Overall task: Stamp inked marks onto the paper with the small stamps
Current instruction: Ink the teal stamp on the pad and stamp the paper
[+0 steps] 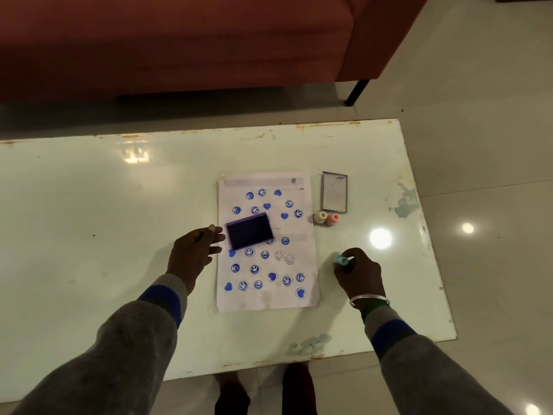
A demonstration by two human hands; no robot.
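Observation:
A white paper sheet [296, 235] lies on the table, covered with several blue smiley and heart marks. A dark blue ink pad [250, 235] rests on the sheet's left middle. My left hand [194, 250] hovers just left of the pad, fingers spread, holding nothing. My right hand [359, 271] is to the right of the sheet, fingers closed on a small light-blue stamp [340, 260] near the table surface. A cream stamp [320, 218] and a pink stamp [332, 219] stand side by side beyond the sheet's right edge.
The ink pad's lid [334, 195] lies behind the two stamps. The glossy white table [104, 220] has worn edges and chipped patches near its right and front rims. A red sofa [179, 40] stands beyond the far edge. Tiled floor [478, 115] lies to the right.

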